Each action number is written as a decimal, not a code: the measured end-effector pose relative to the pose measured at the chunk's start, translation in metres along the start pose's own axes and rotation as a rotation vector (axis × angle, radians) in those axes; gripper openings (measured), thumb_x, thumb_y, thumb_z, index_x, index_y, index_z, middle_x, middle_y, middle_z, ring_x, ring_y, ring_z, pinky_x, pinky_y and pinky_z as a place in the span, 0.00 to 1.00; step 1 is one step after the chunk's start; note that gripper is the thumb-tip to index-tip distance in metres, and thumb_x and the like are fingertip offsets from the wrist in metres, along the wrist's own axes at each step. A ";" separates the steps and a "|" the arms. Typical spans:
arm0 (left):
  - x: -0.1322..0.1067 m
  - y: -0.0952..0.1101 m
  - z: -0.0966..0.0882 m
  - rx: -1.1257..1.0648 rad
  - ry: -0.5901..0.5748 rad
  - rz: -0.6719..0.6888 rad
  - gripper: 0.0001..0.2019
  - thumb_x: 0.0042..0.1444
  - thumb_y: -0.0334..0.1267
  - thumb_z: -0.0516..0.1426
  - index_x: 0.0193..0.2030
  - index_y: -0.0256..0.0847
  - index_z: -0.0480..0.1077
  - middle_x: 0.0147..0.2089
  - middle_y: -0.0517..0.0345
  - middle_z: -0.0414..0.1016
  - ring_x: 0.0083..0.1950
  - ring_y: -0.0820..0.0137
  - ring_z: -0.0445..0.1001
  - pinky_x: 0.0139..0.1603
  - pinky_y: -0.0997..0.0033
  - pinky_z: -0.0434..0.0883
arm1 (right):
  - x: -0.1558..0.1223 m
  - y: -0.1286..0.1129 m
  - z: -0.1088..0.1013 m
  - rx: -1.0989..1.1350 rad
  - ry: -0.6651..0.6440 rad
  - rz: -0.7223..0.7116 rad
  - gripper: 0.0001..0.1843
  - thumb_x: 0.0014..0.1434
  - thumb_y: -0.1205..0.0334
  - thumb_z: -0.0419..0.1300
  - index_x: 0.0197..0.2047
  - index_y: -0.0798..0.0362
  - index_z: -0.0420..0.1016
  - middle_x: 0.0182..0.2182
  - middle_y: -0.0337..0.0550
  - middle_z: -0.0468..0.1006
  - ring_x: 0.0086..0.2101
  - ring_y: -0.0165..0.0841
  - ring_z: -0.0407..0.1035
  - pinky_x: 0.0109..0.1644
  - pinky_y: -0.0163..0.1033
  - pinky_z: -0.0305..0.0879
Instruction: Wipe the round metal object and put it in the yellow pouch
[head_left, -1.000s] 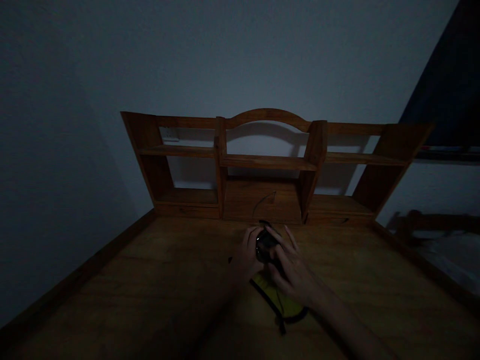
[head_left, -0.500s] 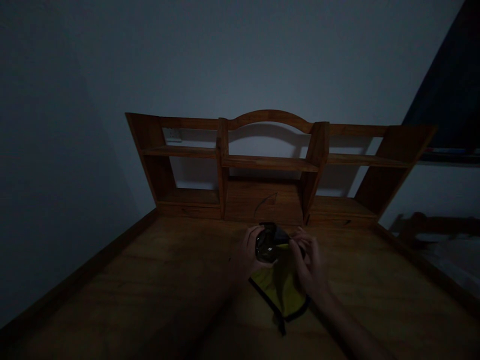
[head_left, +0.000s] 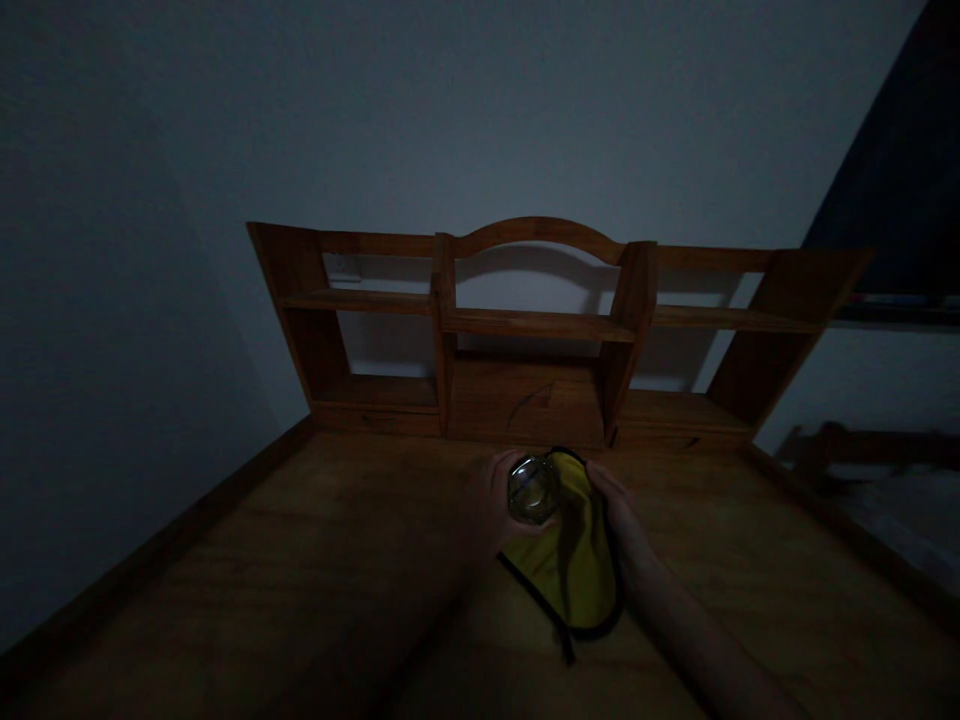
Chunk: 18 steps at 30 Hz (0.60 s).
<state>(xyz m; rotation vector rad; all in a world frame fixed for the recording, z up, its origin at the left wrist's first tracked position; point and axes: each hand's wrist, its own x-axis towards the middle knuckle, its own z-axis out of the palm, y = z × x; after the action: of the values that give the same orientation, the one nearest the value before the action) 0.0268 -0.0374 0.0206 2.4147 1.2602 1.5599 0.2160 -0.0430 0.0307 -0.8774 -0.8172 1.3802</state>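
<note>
The scene is dim. My left hand [head_left: 489,500] is closed round a small clear glass jar [head_left: 531,488], held just above the wooden desk [head_left: 300,590]. A yellow cloth with a dark edge [head_left: 571,570] hangs from the jar's right side down to the desk. My right hand [head_left: 615,505] is behind the cloth and grips its upper part against the jar; most of its fingers are hidden by the fabric.
A wooden shelf unit [head_left: 536,330] with several open compartments stands at the back of the desk against a pale wall. A raised wooden rim runs along the desk's left [head_left: 150,560] and right sides. A dark piece of furniture [head_left: 862,450] shows at the far right.
The right hand has drawn the yellow cloth up and over to the jar's right side, uncovering the glass. The left hand has kept its hold on the jar in about the same spot.
</note>
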 end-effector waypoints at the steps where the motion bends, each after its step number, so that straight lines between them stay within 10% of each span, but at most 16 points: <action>1: 0.000 0.000 0.000 0.001 0.000 0.001 0.43 0.38 0.52 0.68 0.59 0.41 0.57 0.54 0.46 0.68 0.56 0.57 0.69 0.56 0.54 0.69 | -0.001 -0.001 0.002 0.024 -0.022 0.007 0.15 0.53 0.51 0.64 0.41 0.50 0.78 0.37 0.39 0.82 0.35 0.39 0.75 0.41 0.42 0.71; 18: -0.002 -0.003 0.002 0.018 0.020 -0.016 0.42 0.37 0.54 0.68 0.58 0.41 0.58 0.53 0.46 0.69 0.54 0.55 0.70 0.54 0.51 0.70 | -0.006 -0.006 0.009 0.044 -0.057 -0.010 0.12 0.54 0.55 0.65 0.41 0.48 0.78 0.40 0.37 0.82 0.39 0.36 0.76 0.45 0.38 0.70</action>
<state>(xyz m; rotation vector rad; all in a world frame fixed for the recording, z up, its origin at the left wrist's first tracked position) 0.0260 -0.0361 0.0175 2.3997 1.2994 1.5797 0.2105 -0.0483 0.0400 -0.8019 -0.8299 1.4145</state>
